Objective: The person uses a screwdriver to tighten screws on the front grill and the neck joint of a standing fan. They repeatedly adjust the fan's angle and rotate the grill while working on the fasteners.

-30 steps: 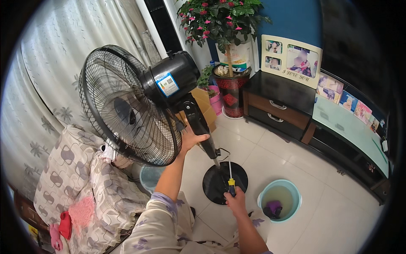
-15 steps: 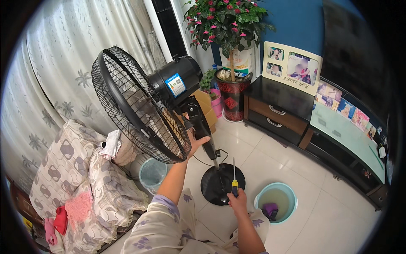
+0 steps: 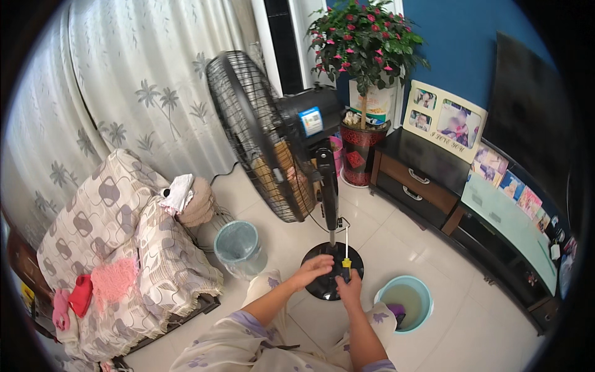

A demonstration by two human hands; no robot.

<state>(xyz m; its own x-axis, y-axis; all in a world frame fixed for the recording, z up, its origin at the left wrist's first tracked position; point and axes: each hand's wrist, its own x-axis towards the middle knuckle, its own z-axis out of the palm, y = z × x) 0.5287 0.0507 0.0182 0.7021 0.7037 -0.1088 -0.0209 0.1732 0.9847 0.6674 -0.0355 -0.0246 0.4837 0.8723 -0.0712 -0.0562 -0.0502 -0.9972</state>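
Note:
A black pedestal fan (image 3: 327, 180) stands in front of me, its wire cage turned to the left and its round base on the floor. My right hand (image 3: 350, 288) is wrapped round the yellow and black handle of a screwdriver (image 3: 346, 265), whose metal shaft points up and away from me. Just left of it, my left hand (image 3: 314, 271) holds nothing, with its fingers stretched out above the fan's base (image 3: 320, 290). Neither hand touches the fan, as far as the view shows.
A light blue basin (image 3: 427, 302) with cloudy water and a purple cloth stands at right. Left are a clear bin (image 3: 238, 248) and a covered sofa (image 3: 118, 217). Beyond the fan stand a potted flowering plant (image 3: 356, 149) and a black TV cabinet (image 3: 427, 152).
My left hand has let go of the fan behind its cage and come down beside the right hand. The right hand keeps the screwdriver. The view has shifted left.

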